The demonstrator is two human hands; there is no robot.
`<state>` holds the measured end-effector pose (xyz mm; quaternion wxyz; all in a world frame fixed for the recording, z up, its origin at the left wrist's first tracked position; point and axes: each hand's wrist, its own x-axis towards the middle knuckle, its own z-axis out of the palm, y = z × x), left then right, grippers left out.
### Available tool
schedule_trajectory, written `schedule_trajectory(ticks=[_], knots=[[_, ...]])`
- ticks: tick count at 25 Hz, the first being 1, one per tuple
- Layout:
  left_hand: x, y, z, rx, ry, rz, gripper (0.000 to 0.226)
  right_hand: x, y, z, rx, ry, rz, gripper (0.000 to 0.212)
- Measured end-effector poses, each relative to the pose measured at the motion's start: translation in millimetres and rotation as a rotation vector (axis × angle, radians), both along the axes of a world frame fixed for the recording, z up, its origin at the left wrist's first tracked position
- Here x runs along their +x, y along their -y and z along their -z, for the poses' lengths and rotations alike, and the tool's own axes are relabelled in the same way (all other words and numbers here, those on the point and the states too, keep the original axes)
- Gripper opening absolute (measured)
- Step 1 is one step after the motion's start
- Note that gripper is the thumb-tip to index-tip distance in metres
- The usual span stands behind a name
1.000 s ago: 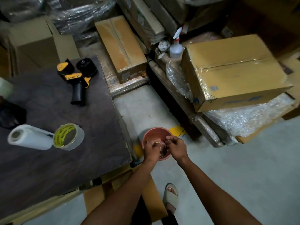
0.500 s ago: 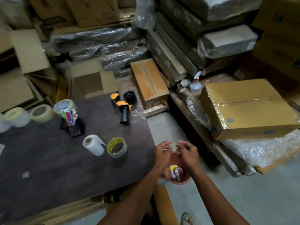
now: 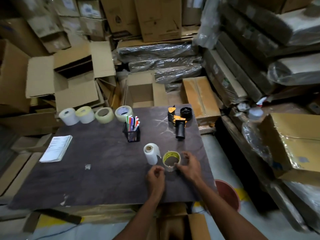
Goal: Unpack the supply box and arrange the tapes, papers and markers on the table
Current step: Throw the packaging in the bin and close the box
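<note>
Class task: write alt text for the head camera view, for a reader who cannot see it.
Both hands reach a clear tape roll near the dark table's front edge: the right hand grips it, the left hand pinches beside it. Behind stand a marker holder, tape dispenser and paper stack.
</note>
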<state>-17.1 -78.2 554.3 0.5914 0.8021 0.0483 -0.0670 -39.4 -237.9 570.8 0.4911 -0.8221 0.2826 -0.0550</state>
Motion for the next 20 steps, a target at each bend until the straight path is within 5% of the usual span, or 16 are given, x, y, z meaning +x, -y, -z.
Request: schedule_trajectory(ticks=[4,8,14,20], knots=[[23.9,-27.5,0.2,0.019,-0.07,-0.145,0.031,15.0,-18.2,6.0,-0.088,-0.076,-0.114,0.09],[56.7,-40.0,9.4,-0.035,-0.149,-0.071,0.073,25.0,-30.0,17.6,-0.094,-0.142,-0.105,0.119],[96.4,-48.6,17.0,-0.021,-0.084,0.125,0.096,32.0,-33.5,19.5,-0.106,-0.171,-0.068,0.112],[110.6,-46.5,17.2,0.001,-0.038,0.21,0.063,29.4,-30.8,11.3,-0.087,-0.129,-0.086,0.1]])
